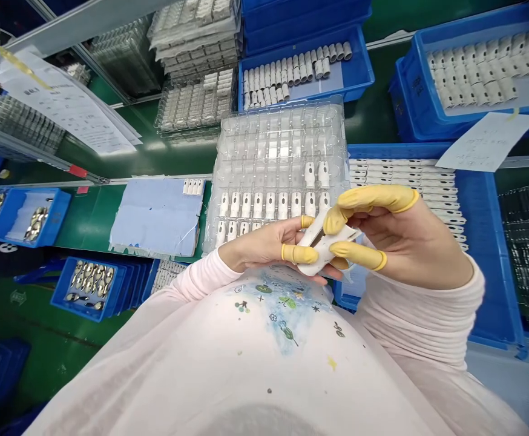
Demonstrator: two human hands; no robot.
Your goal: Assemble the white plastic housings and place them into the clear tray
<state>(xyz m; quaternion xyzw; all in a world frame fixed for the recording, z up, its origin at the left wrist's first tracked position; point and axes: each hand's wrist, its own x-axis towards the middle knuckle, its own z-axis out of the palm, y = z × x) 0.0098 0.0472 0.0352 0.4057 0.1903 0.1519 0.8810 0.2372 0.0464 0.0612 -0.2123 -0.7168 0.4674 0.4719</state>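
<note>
Housing (323, 248) between left hand (255, 245), right hand (405, 236)

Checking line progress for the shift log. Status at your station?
Left hand and right hand both on white plastic part. Yellow finger cots on. Clear plastic tray of white parts directly beyond hands.

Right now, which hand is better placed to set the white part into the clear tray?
Probably the right hand: its yellow-cotted fingers wrap over the white part from above, beside the clear tray. The left hand is close too, but only its fingertips reach the part's other side.
</note>
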